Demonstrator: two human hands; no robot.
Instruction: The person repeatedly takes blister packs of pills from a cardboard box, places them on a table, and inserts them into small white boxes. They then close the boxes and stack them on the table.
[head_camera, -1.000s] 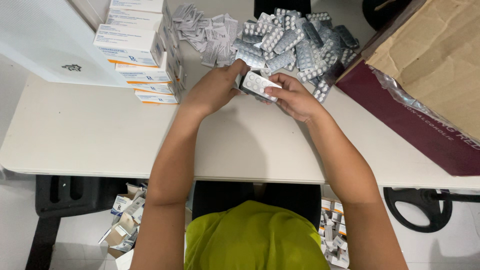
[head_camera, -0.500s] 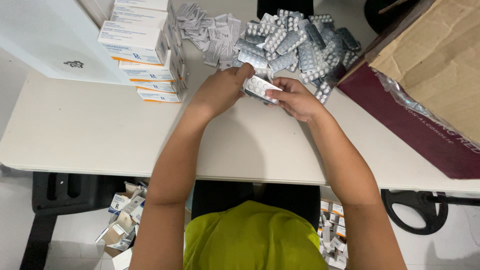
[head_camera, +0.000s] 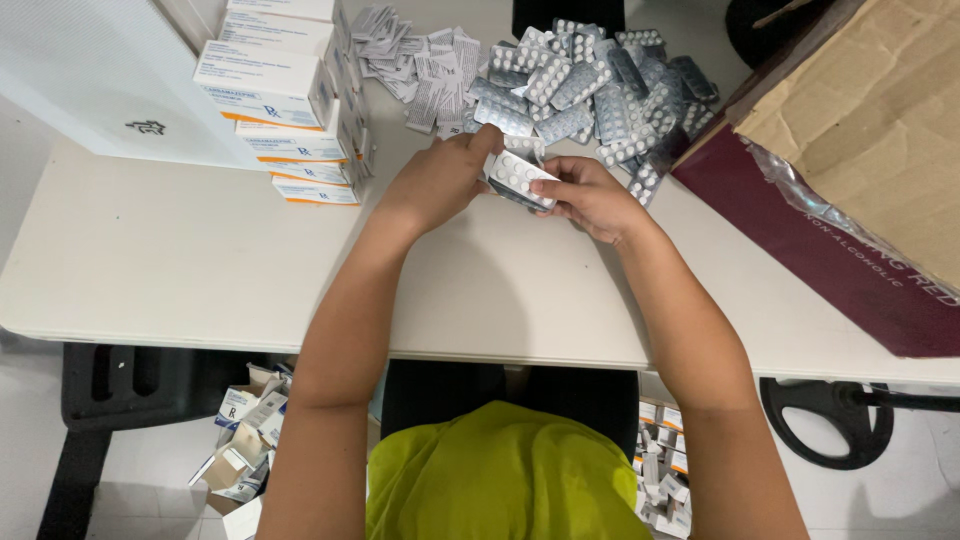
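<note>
Both arms outstretched, left hand (head_camera: 437, 182) and right hand (head_camera: 590, 196) together, fingers seemingly pinched.

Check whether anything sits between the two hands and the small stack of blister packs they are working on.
Nothing visible does. The left hand and the right hand both already grip the small stack of blister packs directly, just above the white table. The pile of loose blister packs lies behind it, apart from the hands.

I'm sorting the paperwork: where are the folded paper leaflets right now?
In the head view, the folded leaflets lie at the table's far edge, between the stacked medicine boxes on the left and the blister-pack heap.
</note>
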